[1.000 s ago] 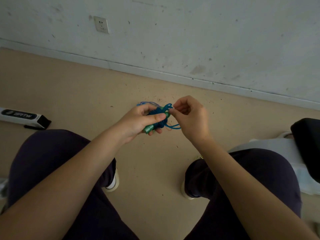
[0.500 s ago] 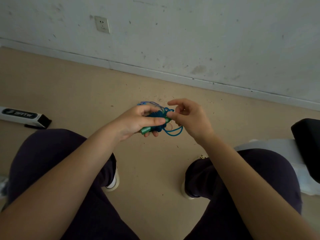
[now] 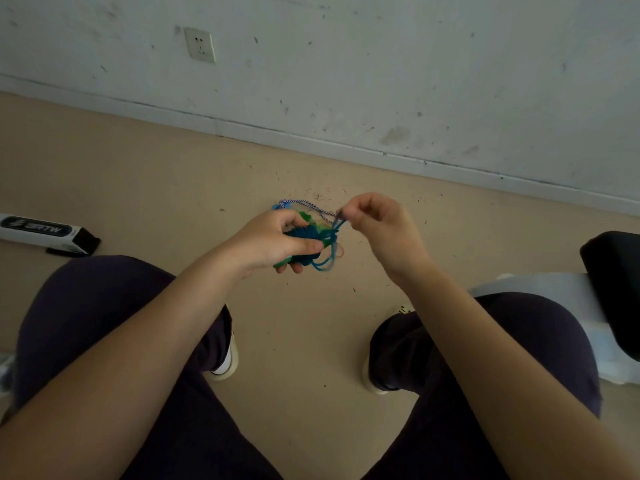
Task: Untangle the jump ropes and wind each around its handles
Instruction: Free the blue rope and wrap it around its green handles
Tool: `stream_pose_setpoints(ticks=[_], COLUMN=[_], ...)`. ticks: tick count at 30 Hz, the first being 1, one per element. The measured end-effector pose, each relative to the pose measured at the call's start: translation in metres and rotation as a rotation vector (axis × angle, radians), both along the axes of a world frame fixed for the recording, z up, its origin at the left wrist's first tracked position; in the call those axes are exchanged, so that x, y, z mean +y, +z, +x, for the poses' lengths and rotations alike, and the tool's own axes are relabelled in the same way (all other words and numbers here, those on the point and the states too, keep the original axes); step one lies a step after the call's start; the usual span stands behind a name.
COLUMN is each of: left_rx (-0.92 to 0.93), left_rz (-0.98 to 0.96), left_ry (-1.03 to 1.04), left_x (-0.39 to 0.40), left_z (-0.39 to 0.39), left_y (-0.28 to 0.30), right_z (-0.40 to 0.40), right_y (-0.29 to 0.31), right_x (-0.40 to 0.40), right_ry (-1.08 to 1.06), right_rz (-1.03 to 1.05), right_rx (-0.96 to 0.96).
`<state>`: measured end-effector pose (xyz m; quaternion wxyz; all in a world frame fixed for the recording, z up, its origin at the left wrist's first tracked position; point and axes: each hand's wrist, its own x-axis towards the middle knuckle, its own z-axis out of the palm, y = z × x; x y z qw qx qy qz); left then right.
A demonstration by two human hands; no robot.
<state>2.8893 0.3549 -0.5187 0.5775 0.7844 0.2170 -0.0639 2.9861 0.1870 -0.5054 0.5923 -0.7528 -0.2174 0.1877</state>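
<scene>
My left hand (image 3: 268, 242) grips a pair of green handles (image 3: 289, 259) with blue rope (image 3: 304, 233) wound round them, held above the floor between my knees. Loose blue loops (image 3: 327, 259) hang below the bundle on its right side. My right hand (image 3: 379, 223) pinches the blue rope's free end just right of the bundle and pulls it up and to the right. A second rope, blue-and-white striped (image 3: 304, 203), lies on the floor behind my hands, mostly hidden by them.
A white and black box (image 3: 45, 233) lies on the tan floor at the left. A black object on a white surface (image 3: 613, 271) sits at the right. My knees and shoes frame the floor below; the wall with a socket (image 3: 200, 45) stands behind.
My right hand has lifted away from the bundle, up and to the right, drawing the blue rope end taut. My left hand has kept its grip on the handles.
</scene>
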Motion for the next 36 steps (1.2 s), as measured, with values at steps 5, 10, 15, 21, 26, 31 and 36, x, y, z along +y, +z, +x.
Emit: stream_pose_setpoints(ticks=[5, 10, 15, 21, 26, 31, 36], left_rx=[0.01, 0.042, 0.124, 0.142, 0.187, 0.105, 0.088], left_rz=[0.001, -0.206, -0.359, -0.364, -0.32, -0.354, -0.308], left_ry=[-0.009, -0.199, -0.417, -0.362, -0.341, -0.265, -0.3], left_x=[-0.004, -0.003, -0.004, -0.01, -0.016, -0.016, -0.016], left_z=[0.0, -0.007, -0.009, -0.01, -0.008, -0.007, -0.007], left_y=[0.001, 0.005, 0.012, -0.001, 0.002, 0.002, 0.002], right_z=[0.013, 0.012, 0.014, 0.003, 0.003, 0.001, 0.01], right_y=[0.011, 0.008, 0.007, 0.0, -0.002, 0.001, 0.002], right_x=[-0.007, -0.005, -0.007, 0.0, 0.0, 0.001, -0.003], right_ry=[-0.134, -0.19, -0.304, -0.191, 0.006, 0.06, -0.013], right_rz=[0.29, 0.205, 0.213, 0.17, 0.148, 0.148, 0.147], right_rx=[0.226, 0.294, 0.252, 0.288, 0.273, 0.31, 0.285])
